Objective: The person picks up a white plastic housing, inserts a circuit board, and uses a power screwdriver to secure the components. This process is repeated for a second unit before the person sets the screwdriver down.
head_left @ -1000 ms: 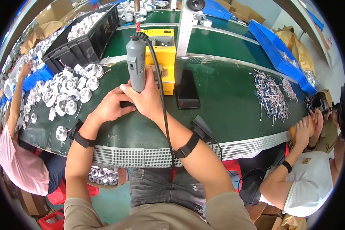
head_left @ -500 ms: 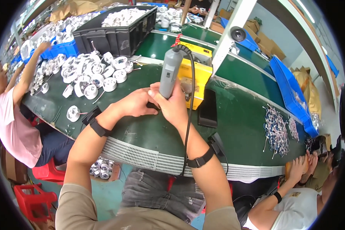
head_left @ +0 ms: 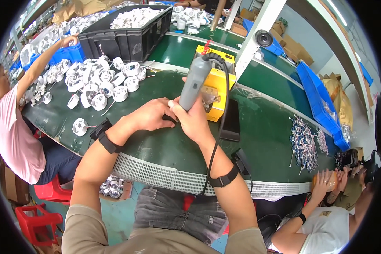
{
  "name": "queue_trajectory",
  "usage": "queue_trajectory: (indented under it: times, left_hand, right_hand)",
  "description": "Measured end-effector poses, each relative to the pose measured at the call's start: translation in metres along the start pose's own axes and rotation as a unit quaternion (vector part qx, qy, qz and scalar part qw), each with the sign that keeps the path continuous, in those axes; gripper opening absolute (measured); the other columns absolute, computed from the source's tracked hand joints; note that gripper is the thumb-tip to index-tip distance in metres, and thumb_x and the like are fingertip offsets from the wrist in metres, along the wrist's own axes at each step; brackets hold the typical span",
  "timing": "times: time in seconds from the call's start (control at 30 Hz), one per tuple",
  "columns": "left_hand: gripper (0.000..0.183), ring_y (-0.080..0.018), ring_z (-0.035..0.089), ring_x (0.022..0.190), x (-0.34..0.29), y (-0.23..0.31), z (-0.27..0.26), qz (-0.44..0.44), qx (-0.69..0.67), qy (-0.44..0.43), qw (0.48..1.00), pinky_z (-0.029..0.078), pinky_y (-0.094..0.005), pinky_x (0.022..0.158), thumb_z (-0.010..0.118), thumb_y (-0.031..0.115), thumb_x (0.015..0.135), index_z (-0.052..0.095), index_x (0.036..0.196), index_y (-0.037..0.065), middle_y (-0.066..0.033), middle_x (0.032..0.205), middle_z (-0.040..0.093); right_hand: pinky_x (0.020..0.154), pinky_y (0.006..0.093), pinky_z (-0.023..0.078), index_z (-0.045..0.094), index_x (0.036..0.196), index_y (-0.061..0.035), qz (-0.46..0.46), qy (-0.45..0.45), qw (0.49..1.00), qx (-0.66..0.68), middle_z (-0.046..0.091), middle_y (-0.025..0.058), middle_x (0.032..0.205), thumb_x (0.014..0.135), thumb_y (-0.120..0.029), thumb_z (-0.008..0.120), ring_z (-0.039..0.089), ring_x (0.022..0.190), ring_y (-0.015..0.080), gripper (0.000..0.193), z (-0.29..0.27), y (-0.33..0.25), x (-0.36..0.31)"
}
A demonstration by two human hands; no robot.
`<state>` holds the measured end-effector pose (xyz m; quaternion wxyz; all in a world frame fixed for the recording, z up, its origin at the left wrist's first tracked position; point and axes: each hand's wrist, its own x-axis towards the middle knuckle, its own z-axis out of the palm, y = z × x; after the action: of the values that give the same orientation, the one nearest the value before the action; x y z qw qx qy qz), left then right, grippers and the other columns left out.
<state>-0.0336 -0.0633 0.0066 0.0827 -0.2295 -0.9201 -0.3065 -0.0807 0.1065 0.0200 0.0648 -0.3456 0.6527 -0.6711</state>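
Observation:
My right hand (head_left: 194,121) is wrapped round a grey electric screwdriver (head_left: 195,80), which leans with its top to the right. The tool's black cable loops from the top and runs down along my right forearm. My left hand (head_left: 153,114) is closed beside the tool's lower end, thumb and fingers curled over the green tabletop. Whatever it holds, and the screwdriver's tip, are hidden by my hands. Just behind stands a yellow box-shaped machine (head_left: 217,94). A dark phone-like slab (head_left: 230,129) lies to the right of it.
White round housings (head_left: 98,102) with wires are heaped at left, and one (head_left: 79,127) lies apart. Behind them stands a black crate (head_left: 118,44). Wired parts (head_left: 303,146) lie at right near a blue tray (head_left: 321,106). Co-workers sit at both sides.
The screwdriver has tipped further right at its top, and my right hand has turned with it. My left hand has barely moved. The left co-worker's arm reaches farther out.

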Motion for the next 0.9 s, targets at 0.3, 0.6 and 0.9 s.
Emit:
queue_trajectory:
  times: [0.3, 0.6, 0.9]
  left_hand:
    - [0.033, -0.0335, 0.062, 0.101, 0.000, 0.002, 0.000, -0.041, -0.032, -0.008, 0.999, 0.051, -0.0394, 0.088, 0.077, 0.007, 0.075, 0.068, 0.107, 0.006, -0.0161, 0.113, 0.062]
    - [0.034, -0.0332, 0.062, 0.101, 0.003, 0.003, -0.003, -0.041, -0.028, -0.020, 0.999, 0.050, -0.0399, 0.089, 0.076, 0.009, 0.075, 0.064, 0.106, 0.001, -0.0160, 0.110, 0.062]
    - [0.040, -0.0262, 0.061, 0.097, -0.025, -0.062, -0.010, 0.045, -0.080, -0.137, 0.986, 0.048, -0.0333, 0.083, 0.074, -0.005, 0.065, 0.059, 0.102, -0.001, -0.0140, 0.100, 0.061]
  right_hand:
    - [0.071, 0.0275, 0.048, 0.029, 0.142, -0.0058, -0.032, 0.029, 0.998, -0.046, 0.055, 0.0041, 0.090, 0.088, -0.011, 0.066, 0.055, 0.076, 0.0115, 0.065, 0.005, 0.018, -0.002]
    - [0.070, 0.0277, 0.049, 0.035, 0.138, -0.0042, -0.049, 0.023, 0.998, -0.025, 0.054, 0.0024, 0.085, 0.086, -0.013, 0.069, 0.055, 0.076, 0.0111, 0.062, 0.000, 0.010, 0.003]
    - [0.102, 0.0401, 0.038, 0.031, 0.141, 0.0000, -0.105, -0.023, 0.994, 0.010, 0.052, 0.0253, 0.126, 0.077, -0.019, 0.066, 0.051, 0.122, 0.0351, 0.076, 0.028, 0.024, 0.013]
